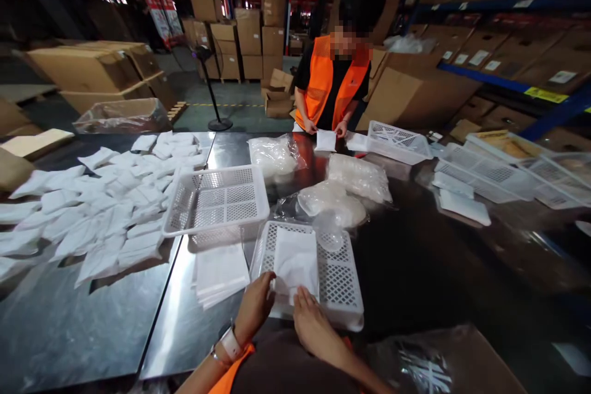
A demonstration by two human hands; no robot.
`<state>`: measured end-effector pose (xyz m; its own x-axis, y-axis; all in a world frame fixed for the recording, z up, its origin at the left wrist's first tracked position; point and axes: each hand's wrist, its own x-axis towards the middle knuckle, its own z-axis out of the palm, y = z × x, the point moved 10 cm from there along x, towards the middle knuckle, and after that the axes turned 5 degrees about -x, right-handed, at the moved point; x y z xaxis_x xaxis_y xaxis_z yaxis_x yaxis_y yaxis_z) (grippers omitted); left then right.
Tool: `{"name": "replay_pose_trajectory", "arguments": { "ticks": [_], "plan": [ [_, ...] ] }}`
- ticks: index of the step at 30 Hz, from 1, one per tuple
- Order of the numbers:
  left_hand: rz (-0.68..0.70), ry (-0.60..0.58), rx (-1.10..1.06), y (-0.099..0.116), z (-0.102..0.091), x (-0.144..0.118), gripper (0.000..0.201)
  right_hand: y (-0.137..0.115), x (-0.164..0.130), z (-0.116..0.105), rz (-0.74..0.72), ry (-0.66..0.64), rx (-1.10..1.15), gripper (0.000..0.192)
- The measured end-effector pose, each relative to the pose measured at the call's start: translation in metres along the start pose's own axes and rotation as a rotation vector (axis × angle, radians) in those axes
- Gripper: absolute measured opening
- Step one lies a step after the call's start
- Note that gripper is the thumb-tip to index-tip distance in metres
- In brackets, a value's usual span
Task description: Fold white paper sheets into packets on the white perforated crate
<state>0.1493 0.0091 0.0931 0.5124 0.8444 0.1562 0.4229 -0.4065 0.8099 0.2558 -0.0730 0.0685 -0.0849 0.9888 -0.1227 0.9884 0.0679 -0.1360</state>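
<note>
A white flat bag [296, 258] lies on an upturned white plastic basket [344, 283] in front of me. My left hand [257, 301], with a watch on the wrist, has its fingers curled together at the bag's lower left edge. Across the bag's near edge, the fingers of my right hand [311, 320] lie flat and stretched out. A small clear round plastic piece [329, 231] rests at the basket's far edge. To the left is a stack of flat white bags [222, 274]. Just beyond the basket sits a clear plastic bag of whitish contents [332, 200].
An upright white basket [217, 200] stands on the metal table [83, 338], beside a wide pile of filled white packets [111, 203]. Opposite, a person in an orange vest [335, 83] holds a white bag [325, 140]. More baskets [484, 172] are at right; a carton [462, 363] is near me.
</note>
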Motion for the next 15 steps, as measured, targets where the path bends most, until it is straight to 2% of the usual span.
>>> {"name": "replay_pose_trajectory", "arguments": {
  "ticks": [3, 5, 8, 10, 12, 15],
  "plan": [
    [0.153, -0.045, 0.199, 0.016, 0.002, -0.001, 0.033, 0.004, -0.007, 0.027, 0.001, -0.012, -0.039, 0.048],
    [0.181, -0.064, 0.292, 0.018, 0.003, -0.002, 0.029, 0.002, -0.01, 0.031, -0.036, 0.002, -0.058, 0.048],
    [0.174, -0.073, 0.329, 0.014, 0.005, -0.004, 0.029, 0.001, -0.004, 0.018, -0.012, 0.079, -0.125, 0.044],
    [0.156, -0.081, 0.314, 0.012, 0.007, -0.005, 0.031, 0.002, 0.006, 0.007, 0.043, 0.118, -0.142, 0.034],
    [0.128, -0.101, 0.296, 0.01, 0.009, -0.004, 0.032, 0.004, 0.02, 0.001, 0.102, 0.103, -0.124, 0.024],
    [0.087, -0.127, 0.261, 0.011, 0.01, -0.003, 0.032, 0.011, 0.042, -0.005, 0.181, 0.071, -0.109, 0.021]
  ]
}}
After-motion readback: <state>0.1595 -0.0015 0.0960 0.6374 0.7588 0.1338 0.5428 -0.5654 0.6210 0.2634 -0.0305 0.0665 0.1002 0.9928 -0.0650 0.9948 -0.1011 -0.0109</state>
